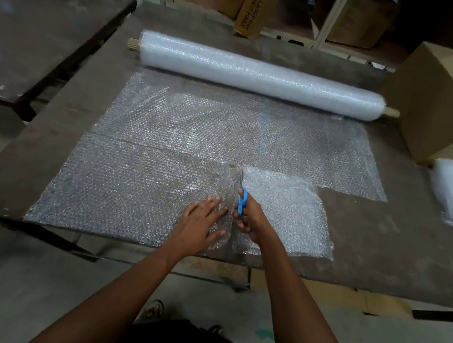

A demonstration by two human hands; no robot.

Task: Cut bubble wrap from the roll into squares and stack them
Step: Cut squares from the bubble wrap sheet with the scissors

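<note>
Blue-handled scissors (242, 201) gripped in right hand (248, 215); left hand (203, 220) spread flat, pressing clear bubble wrap sheet (134, 189). Blades seemingly mid-cut; film may bunch, cut drift toward left fingers.

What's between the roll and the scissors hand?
Head view: only the unrolled sheet of bubble wrap lies flat on the table between the roll and the right hand holding the scissors.
</note>
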